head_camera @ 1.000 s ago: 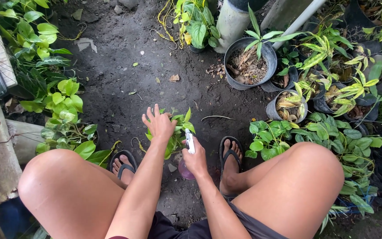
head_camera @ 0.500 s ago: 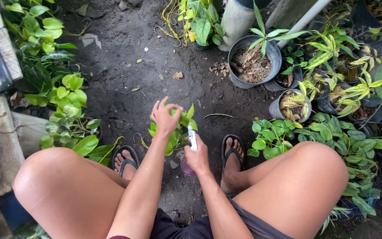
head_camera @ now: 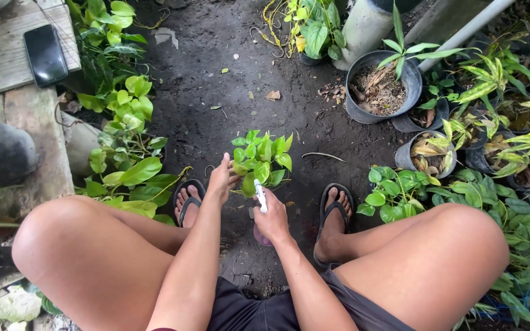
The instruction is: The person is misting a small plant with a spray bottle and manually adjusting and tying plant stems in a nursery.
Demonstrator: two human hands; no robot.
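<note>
Dark garden soil (head_camera: 216,104), potted plants all round, person squatting in flip-flops. Right hand (head_camera: 271,220) wrapped around a small spray bottle (head_camera: 261,197), white nozzle up, pinkish body showing below the fist. Left hand (head_camera: 221,181) just left of it, fingers loosely spread, touching the leaves of a small green plant (head_camera: 262,159), which sits directly ahead of both hands. Big black pot (head_camera: 380,89) well beyond the right hand; dark phone (head_camera: 45,54) on a wooden plank (head_camera: 7,61) far left.

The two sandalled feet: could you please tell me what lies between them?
In the head view, a small leafy plant, with the right hand holding a spray bottle.
</note>
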